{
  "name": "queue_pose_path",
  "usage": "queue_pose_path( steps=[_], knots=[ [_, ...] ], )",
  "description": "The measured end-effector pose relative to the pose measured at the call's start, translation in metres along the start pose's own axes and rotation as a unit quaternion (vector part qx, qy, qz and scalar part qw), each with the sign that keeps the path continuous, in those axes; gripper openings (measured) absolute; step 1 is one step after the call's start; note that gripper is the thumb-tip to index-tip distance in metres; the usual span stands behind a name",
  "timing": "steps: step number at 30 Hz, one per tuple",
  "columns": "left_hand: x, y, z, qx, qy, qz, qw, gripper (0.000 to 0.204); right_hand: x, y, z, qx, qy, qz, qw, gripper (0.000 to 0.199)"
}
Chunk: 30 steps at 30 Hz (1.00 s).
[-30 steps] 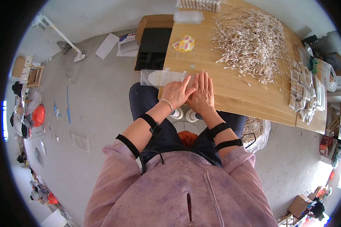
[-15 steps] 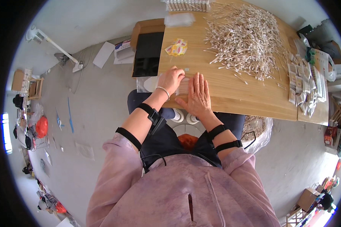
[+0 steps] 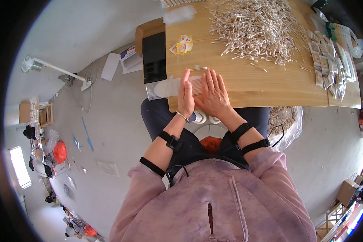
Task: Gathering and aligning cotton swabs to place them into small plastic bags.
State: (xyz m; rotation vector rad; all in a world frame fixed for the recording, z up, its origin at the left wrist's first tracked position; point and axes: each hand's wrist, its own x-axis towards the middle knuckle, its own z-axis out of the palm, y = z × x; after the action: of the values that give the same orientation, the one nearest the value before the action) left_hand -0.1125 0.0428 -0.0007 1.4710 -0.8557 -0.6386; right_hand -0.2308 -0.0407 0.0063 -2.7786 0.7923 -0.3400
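A row of cotton swabs [image 3: 197,85] lies side by side on the table between my two hands. My left hand [image 3: 185,97] stands on its edge along the row's left end, its fingers stretched out and holding nothing. My right hand [image 3: 215,93] rests with its palm down at the row's right end, fingers straight and partly covering the swabs. One cotton swab [image 3: 198,68] lies crosswise just beyond the row. A clear plastic bag [image 3: 159,89] lies to the left of my left hand, partly over the table's edge.
A large heap of loose cotton swabs [image 3: 258,32] covers the far right. Small yellow and white packets [image 3: 182,45] lie at the far left, near a black tray [image 3: 154,52]. Filled packs [image 3: 326,62] are piled at the right, and a bag of swabs [image 3: 284,119] stands below the table.
My left hand has gone from bent, pinching fingers at the row's far left to straight fingers upright along its left end. My right hand stays flat. The view has shifted slightly.
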Motion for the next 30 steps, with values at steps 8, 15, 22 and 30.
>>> queue_pose_path(
  steps=[8, 15, 22, 30],
  knots=[
    [0.006, 0.002, 0.001, 0.002, -0.009, 0.002, 1.000, 0.060, -0.003, -0.011, 0.002, 0.021, 0.032, -0.018, 0.999, 0.077],
    [0.012, 0.003, 0.005, -0.007, 0.010, 0.001, 1.000, 0.063, -0.005, -0.015, 0.004, 0.017, 0.026, -0.028, 0.999, 0.073],
    [0.027, 0.004, -0.003, -0.006, 0.041, 0.003, 0.999, 0.065, 0.011, -0.032, 0.011, 0.001, 0.033, 0.013, 0.999, 0.066],
    [0.012, 0.000, -0.012, 0.002, 0.019, 0.003, 1.000, 0.070, 0.006, -0.042, 0.008, 0.032, 0.003, 0.004, 0.999, 0.065]
  ],
)
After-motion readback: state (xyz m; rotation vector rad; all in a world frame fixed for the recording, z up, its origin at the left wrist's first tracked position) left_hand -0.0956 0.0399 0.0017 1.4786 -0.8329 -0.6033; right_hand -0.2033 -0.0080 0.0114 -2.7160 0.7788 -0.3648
